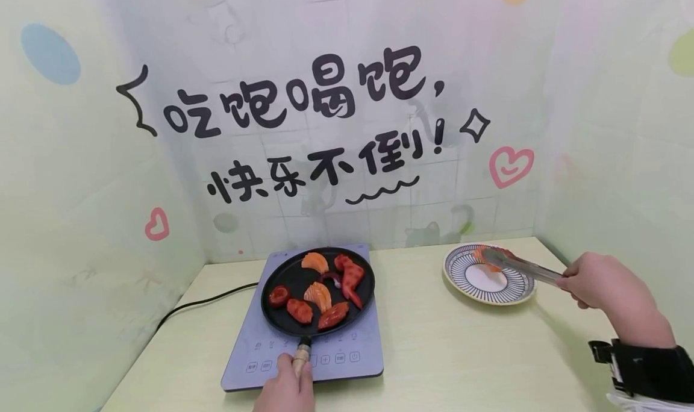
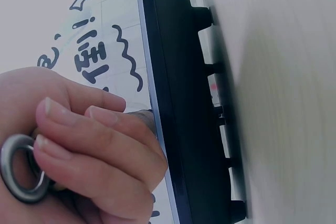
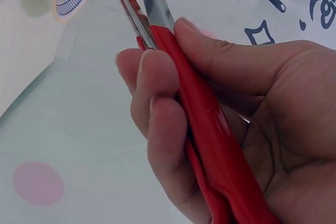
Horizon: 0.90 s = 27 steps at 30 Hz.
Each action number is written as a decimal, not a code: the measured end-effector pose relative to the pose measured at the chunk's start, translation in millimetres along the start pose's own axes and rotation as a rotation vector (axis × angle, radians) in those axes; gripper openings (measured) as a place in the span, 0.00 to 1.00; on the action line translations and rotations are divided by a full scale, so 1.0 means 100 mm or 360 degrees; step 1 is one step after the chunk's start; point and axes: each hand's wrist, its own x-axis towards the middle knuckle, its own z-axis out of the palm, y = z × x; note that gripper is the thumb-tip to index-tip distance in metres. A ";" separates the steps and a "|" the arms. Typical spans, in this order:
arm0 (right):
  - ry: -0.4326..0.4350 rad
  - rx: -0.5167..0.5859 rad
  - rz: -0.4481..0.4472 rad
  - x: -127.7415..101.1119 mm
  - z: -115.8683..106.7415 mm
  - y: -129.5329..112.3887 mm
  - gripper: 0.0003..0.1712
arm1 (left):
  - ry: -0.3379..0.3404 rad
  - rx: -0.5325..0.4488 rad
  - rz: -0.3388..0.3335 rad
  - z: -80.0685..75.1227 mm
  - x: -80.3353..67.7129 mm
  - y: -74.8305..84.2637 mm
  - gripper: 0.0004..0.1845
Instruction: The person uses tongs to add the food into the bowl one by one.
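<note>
My left hand [image 1: 287,389] grips the wooden handle [image 1: 300,359] of a black frying pan [image 1: 287,272], fingers wrapped round it. A metal ring [image 2: 23,169] on the handle's end shows in the left wrist view. In the pan lie a chicken wing [image 1: 352,276], orange salmon-like slices [image 1: 318,296], reddish meat pieces [image 1: 300,311] and a round red piece [image 1: 279,296]. My right hand [image 1: 609,282] holds tongs [image 3: 205,119] with red handles. Their metal tips reach over a white plate [image 1: 455,274] with blue lines, at an orange slice [image 1: 480,255].
Beneath the pan is a flat induction cooker [image 1: 244,347] with touch controls. Its black cable [image 1: 217,297] runs left across the pale table [image 1: 428,352]. The plate stands at the table's back right. A printed backdrop [image 1: 347,219] encloses the back and sides.
</note>
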 end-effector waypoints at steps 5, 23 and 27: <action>0.0065 -0.0003 -0.0031 -0.03 -0.03 -0.08 0.15 | 0.0014 0.0003 0.0008 0.00 0.01 0.01 0.22; 0.0322 0.0062 -0.0342 -0.37 -0.02 -0.77 0.08 | 0.0053 0.0017 -0.0007 0.05 0.00 -0.02 0.19; 0.0364 0.0081 -0.0385 -0.45 0.03 -0.91 0.06 | 0.0063 0.0019 0.0006 0.06 0.00 -0.02 0.19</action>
